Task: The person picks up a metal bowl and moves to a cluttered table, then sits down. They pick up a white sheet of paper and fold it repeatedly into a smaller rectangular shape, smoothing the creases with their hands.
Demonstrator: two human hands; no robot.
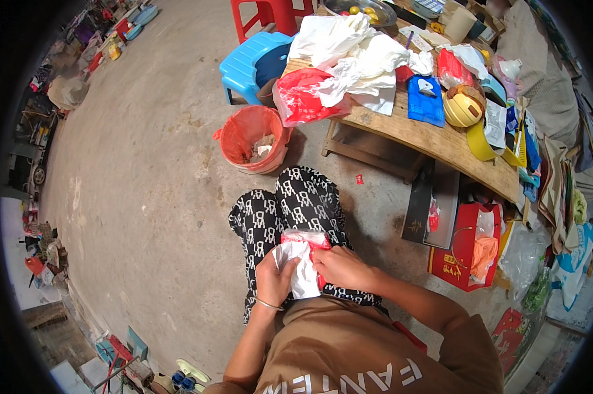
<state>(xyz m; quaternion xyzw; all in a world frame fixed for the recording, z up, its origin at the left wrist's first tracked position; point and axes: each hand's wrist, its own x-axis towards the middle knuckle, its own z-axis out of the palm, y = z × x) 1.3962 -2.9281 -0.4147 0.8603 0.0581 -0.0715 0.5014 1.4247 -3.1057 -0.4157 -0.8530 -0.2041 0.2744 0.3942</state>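
On my lap rests a red and clear plastic tissue packet (318, 240). My left hand (273, 278) grips a crumpled white paper tissue (299, 276) that lies over the packet. The fingers of my right hand (343, 266) are closed on the packet's right edge, beside the tissue. Up on the wooden table (375, 119) lies a heap of loose white tissues (355, 54). A larger red plastic wrapper (301, 96) hangs over the table's near left corner, partly under that heap.
Before my knees stands a red-lined bucket (235, 143) with litter inside. Behind it are a blue plastic stool (252, 59) and a red stool (281, 22). A blue packet (424, 106) and a yellow rounded object (461, 109) sit on the table. A red gift bag (463, 246) stands at right.
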